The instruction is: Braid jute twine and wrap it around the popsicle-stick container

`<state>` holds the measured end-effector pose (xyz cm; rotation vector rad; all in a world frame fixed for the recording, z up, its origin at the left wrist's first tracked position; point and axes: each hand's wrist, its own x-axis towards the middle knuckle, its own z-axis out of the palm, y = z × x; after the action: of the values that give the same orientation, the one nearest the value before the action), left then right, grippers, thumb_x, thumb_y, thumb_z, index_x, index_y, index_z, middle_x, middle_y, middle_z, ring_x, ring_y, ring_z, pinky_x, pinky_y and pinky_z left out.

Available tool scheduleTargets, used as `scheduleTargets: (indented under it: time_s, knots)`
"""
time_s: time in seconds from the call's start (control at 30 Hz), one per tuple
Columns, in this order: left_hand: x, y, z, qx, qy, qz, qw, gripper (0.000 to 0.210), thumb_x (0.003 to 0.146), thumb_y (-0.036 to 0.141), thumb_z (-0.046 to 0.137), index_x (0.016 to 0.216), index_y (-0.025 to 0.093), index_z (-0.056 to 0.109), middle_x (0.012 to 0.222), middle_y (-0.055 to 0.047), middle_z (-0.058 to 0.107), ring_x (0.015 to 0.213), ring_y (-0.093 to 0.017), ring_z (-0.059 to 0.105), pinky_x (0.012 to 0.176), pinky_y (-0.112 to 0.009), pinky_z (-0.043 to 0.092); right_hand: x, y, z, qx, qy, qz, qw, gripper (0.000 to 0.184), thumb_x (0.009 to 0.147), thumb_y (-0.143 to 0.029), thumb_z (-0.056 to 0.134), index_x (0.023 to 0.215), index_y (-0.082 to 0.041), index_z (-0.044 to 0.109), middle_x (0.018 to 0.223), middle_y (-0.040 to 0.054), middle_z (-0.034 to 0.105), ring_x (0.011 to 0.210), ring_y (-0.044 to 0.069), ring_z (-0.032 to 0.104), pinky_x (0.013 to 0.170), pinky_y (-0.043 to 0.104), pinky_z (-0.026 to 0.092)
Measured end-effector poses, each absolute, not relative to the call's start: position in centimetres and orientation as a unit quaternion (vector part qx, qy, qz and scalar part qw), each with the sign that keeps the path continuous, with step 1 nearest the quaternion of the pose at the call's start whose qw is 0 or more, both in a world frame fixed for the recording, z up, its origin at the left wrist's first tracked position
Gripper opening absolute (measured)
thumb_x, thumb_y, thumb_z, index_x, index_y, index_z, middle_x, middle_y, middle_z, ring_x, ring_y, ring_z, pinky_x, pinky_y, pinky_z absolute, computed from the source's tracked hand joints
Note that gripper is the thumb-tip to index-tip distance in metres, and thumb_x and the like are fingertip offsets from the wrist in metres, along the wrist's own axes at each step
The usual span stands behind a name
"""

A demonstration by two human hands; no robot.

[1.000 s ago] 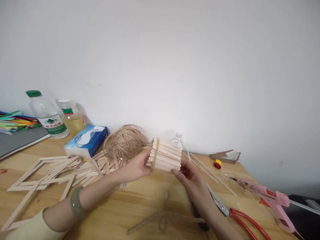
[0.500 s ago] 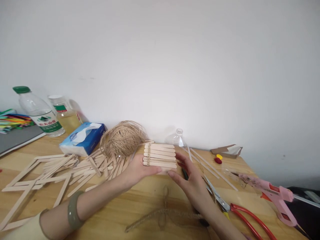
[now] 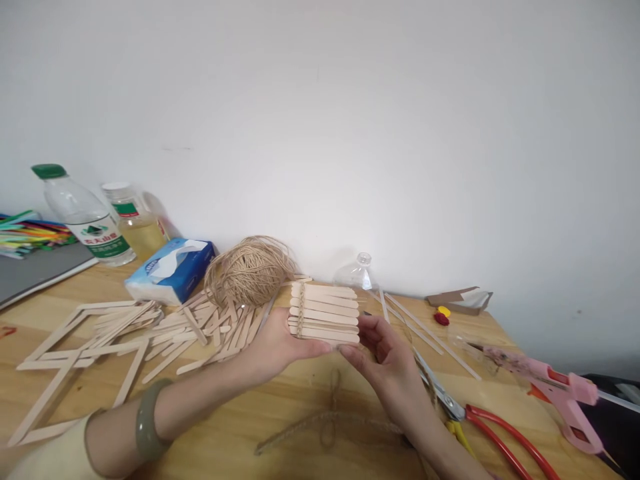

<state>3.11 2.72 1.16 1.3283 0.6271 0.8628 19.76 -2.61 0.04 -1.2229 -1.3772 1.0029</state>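
A small panel of popsicle sticks (image 3: 327,312) laid side by side is held up above the table, with a band of braided twine (image 3: 301,310) across the sticks near its left end. My left hand (image 3: 285,343) grips the panel's left side, thumb along the lower edge. At the lower right corner, my right hand (image 3: 383,360) pinches the panel with thumb and fingers; some fingertips are hidden behind it. Below the hands, a length of braided twine (image 3: 300,430) with a loop lies on the table.
Loose popsicle sticks (image 3: 170,337), a twine ball (image 3: 250,270), a tissue pack (image 3: 173,270) and a water bottle (image 3: 93,223) stand to the left. Right of my hands are red-handled scissors (image 3: 505,437), a pink glue gun (image 3: 563,393), glue sticks (image 3: 425,327) and a clear bottle top (image 3: 361,270).
The panel has tilted slightly, turning a little more of its face to view. Both hands keep hold of it. The whole view has shifted slightly.
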Motion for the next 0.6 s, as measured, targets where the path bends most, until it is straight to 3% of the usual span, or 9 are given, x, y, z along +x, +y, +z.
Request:
scheduleTargets:
  time_s: [0.2,0.3,0.5,0.6]
  knots:
    - [3.0,2.6,0.9,0.586,0.281,0.384,0.656,0.055,0.059,0.021,0.073,0.111,0.016,0.056,0.109,-0.008,0.062,0.096,-0.024,0.059,0.088,-0.037,0.045,19.6,-2.8,-0.5,-0.523,-0.584,0.371,0.499,0.029,0.074,-0.031,0.062,0.098,-0.021,0.050,0.101,0.0068,0.062,0.096,0.021,0.058,0.087,0.039,0.047]
    - [2.6,3.1,0.8,0.617,0.298,0.353,0.637,0.048,0.060,0.021,0.072,0.105,0.014,0.059,0.104,-0.008,0.064,0.094,-0.024,0.060,0.086,-0.035,0.046,20.0,-2.5,-0.4,-0.515,-0.614,0.340,0.492,0.031,0.075,-0.031,0.061,0.102,-0.023,0.048,0.105,0.0064,0.060,0.102,0.021,0.055,0.091,0.040,0.044]
    - [1.5,5.0,0.7,0.675,0.289,0.308,0.605,0.044,0.056,0.021,0.073,0.098,0.016,0.063,0.095,-0.005,0.067,0.090,-0.024,0.059,0.082,-0.033,0.046,21.0,-2.4,0.5,-0.546,-0.651,0.212,0.482,0.053,0.067,-0.038,0.067,0.111,-0.025,0.040,0.117,0.0078,0.046,0.110,0.024,0.045,0.095,0.045,0.036]
    - [1.1,5.4,1.2,0.660,0.282,0.312,0.622,0.039,0.048,0.016,0.077,0.085,0.015,0.068,0.087,-0.005,0.067,0.093,-0.027,0.057,0.085,-0.035,0.044,21.3,-2.7,0.8,-0.541,-0.664,0.135,0.498,0.069,0.064,-0.042,0.068,0.120,-0.026,0.033,0.131,0.0101,0.032,0.122,0.028,0.032,0.101,0.047,0.027]
